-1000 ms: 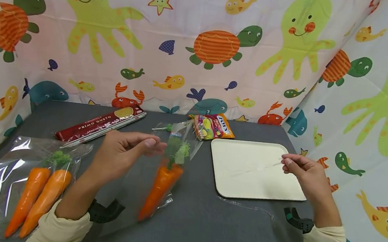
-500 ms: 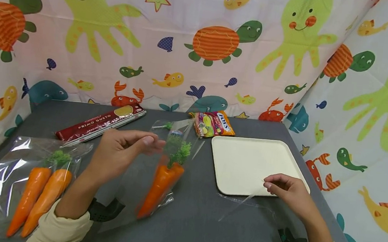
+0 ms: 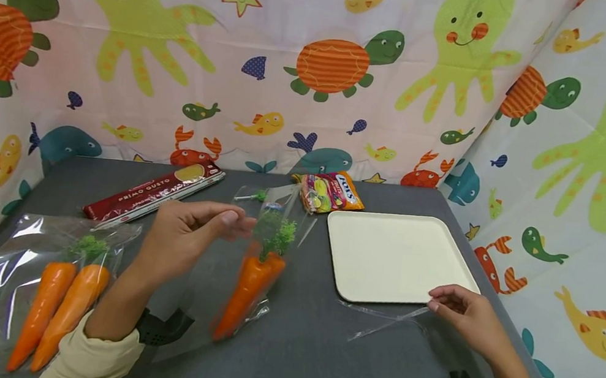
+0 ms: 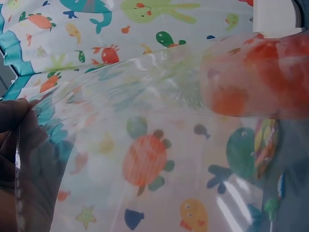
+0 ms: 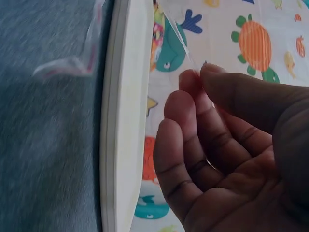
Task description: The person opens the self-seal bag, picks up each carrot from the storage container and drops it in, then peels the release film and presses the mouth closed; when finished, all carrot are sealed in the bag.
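Between thumb and fingers, my left hand [image 3: 186,241] pinches the edge of a clear plastic bag [image 4: 96,169], raised above the table. An orange carrot [image 3: 250,294] with a green leafy top shows through its film, tilted. At the tray's near right corner, my right hand [image 3: 472,324] pinches a thin clear plastic strip [image 3: 385,326] with thumb and forefinger. The strip trails leftward from the fingertips; in the right wrist view the other fingers are loosely bent. A second clear strip [image 5: 89,58] lies on the table along the tray's near edge.
A cream tray [image 3: 395,260] lies at right. Behind stand a candy bag [image 3: 330,192] and a dark red biscuit pack [image 3: 153,192]. Another clear bag [image 3: 2,305] with two carrots [image 3: 59,317] lies at left. A small green-topped stick [image 3: 259,196] lies near the candy bag.
My right hand has come down from above the tray toward the near right corner, drawing the plastic strip along. The left hand has kept its hold on the bag and hardly moved.
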A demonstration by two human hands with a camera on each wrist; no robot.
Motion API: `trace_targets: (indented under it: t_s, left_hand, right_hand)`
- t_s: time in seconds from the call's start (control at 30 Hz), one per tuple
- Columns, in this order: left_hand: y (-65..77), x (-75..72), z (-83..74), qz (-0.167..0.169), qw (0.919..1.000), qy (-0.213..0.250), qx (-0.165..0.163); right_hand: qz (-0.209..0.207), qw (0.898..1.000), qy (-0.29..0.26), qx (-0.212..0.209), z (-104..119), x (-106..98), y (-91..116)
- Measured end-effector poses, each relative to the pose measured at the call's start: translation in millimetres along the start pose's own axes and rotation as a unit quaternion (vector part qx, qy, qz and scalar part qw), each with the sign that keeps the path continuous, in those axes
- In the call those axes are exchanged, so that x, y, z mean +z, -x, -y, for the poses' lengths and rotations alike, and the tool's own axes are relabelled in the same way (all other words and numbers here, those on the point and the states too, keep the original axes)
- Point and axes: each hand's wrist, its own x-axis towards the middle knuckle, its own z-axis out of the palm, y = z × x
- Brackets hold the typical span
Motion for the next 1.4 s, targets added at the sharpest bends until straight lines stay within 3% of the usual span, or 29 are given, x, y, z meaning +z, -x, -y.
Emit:
trace_targets:
  t_s: [0.23,0.43,0.63,0.83,0.97,1.07,1.23,1.4]
  left_hand:
    - [-1.4,2.0,-0.3,0.003,1.0000,0.005,-0.002]
    - [-2.6,3.4,-0.7,0.004,1.0000,0.003,0.001]
    - [-3.2,4.0,-2.2,0.002,1.0000,-0.001,-0.005]
    - [-2.9,2.8,-2.1,0.005,1.0000,-0.004,-0.002]
    - [-3.0,2.1,-1.3,0.009,0.9999,-0.004,0.003]
    - [-3.7,2.2,-1.4,0.012,0.9999,-0.004,0.007]
    - [-5.5,3.6,-2.5,0.010,0.9998,-0.015,0.010]
    - [-6.1,3.8,-4.0,0.003,0.9998,-0.017,0.008]
  right_hand:
    - [0.029,0.999,0.029,0.032,-8.1,-7.8,9.3]
    - [0.052,0.993,0.091,0.047,-15.0,-12.1,14.4]
    - [0.020,0.988,0.142,0.058,-18.0,-22.4,15.8]
    - [-0.036,0.985,0.159,0.063,-12.2,-37.3,13.1]
    - [-0.076,0.989,0.124,0.018,-1.5,-30.4,1.7]
    - [-0.079,0.994,0.071,-0.022,11.2,-18.0,-10.1]
    - [-0.047,0.994,-0.040,-0.089,36.4,9.0,-33.4]
    - [0.005,0.980,-0.158,-0.117,58.6,40.7,-58.9]
